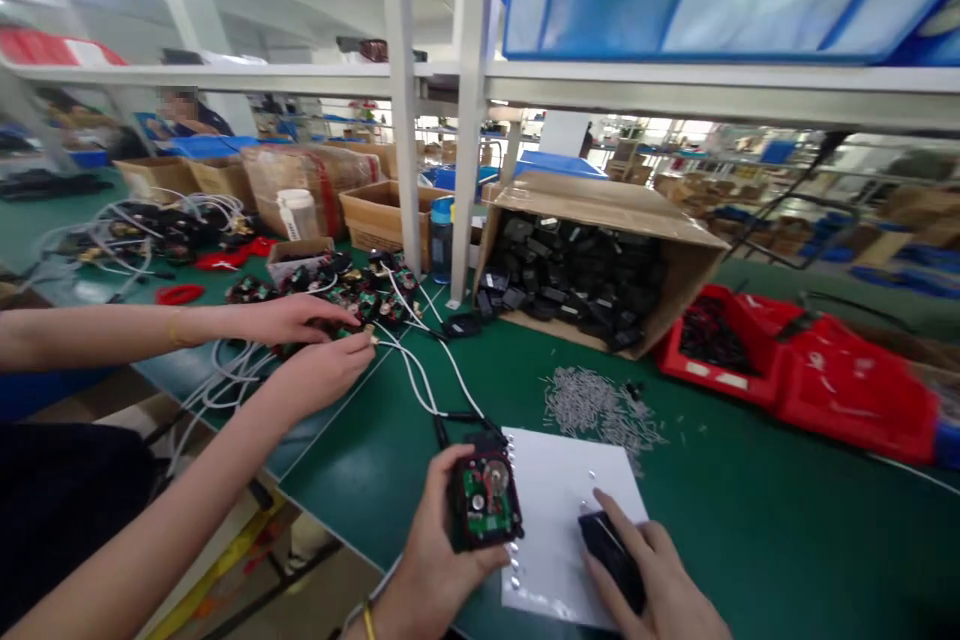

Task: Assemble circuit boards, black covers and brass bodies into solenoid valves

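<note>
My left hand (pixel 431 545) is closed round an open black adapter housing (pixel 486 503) with a green circuit board and a round metal part showing inside; a white cable (pixel 420 375) runs from it across the table. My right hand (pixel 652 575) grips a black cover piece (pixel 609 542), resting on a white sheet of paper (pixel 559 495) with a few small screws on it. Both hands are at the table's near edge.
A co-worker's two arms (pixel 225 360) reach in from the left and handle cabled units (pixel 352 300). A tipped cardboard box of black parts (pixel 592 270), a pile of small screws (pixel 596 405), red bins (pixel 810 375), a blue bottle (pixel 441 238) and white shelf posts (pixel 401 100) stand on the green table (pixel 750 520).
</note>
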A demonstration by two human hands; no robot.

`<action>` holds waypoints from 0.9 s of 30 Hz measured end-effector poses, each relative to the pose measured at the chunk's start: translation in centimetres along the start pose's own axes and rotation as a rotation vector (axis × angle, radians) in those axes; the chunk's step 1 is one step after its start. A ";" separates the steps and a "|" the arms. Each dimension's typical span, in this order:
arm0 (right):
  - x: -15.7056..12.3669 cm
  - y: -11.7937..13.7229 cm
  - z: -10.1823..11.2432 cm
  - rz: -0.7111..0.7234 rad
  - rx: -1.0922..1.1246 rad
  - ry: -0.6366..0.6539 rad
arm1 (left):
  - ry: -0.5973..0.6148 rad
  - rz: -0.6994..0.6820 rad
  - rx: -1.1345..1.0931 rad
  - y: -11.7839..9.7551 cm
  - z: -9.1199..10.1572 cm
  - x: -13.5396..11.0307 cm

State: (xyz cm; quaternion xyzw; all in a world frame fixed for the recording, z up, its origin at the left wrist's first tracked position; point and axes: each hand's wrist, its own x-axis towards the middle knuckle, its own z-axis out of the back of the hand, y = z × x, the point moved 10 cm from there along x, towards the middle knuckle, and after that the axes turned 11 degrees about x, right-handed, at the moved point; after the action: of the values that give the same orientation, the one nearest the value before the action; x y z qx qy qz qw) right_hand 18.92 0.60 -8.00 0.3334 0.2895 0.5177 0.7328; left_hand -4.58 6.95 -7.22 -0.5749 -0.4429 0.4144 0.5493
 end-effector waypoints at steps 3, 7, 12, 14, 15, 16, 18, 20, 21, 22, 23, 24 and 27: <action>-1.6 0.9 0.2 -0.061 0.424 -0.005 | -0.009 -0.040 0.009 -0.7 0.5 -0.3; -3.7 1.2 -3.4 -0.426 1.245 0.106 | -0.016 -0.024 0.043 -0.5 0.3 -0.3; -3.7 3.0 -5.6 -0.548 1.593 0.182 | -0.049 -0.019 0.232 -0.7 0.5 -0.2; -3.1 2.5 -4.9 -0.503 1.428 0.148 | -0.068 0.004 0.266 -0.7 0.8 -0.3; -2.7 2.2 -4.1 -0.431 1.250 0.116 | -0.072 0.013 0.265 -0.7 0.9 -0.3; -2.1 1.9 -2.9 -0.332 1.006 0.071 | -0.073 0.019 0.258 -0.7 0.9 -0.3; -1.2 2.0 -0.8 -0.134 0.383 -0.038 | -0.057 0.016 0.245 -0.7 0.7 -0.3; -0.8 2.3 -0.2 -0.009 -0.178 -0.109 | -0.029 0.003 0.249 -0.5 0.3 -0.3; -0.6 2.2 -0.2 0.015 -0.358 -0.125 | -0.017 -0.001 0.255 -0.2 0.1 -0.3; -0.5 2.0 -0.3 0.027 -0.458 -0.142 | -0.015 0.001 0.260 0.1 -0.1 -0.3; -0.5 1.8 -0.2 0.044 -0.477 -0.155 | -0.022 0.003 0.262 0.5 -0.1 -0.3; -0.5 1.9 0.1 0.074 -0.432 -0.172 | -0.033 0.005 0.258 0.8 -0.1 -0.3; -1.3 2.1 2.5 0.193 -0.106 -0.270 | -0.047 0.003 0.225 1.4 -0.3 -0.3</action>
State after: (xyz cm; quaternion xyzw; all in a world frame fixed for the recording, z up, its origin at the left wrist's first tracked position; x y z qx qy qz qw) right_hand 19.23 -0.63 -4.71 0.3868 0.1275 0.5508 0.7285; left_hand -4.31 6.57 -8.64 -0.5004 -0.4052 0.4757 0.5992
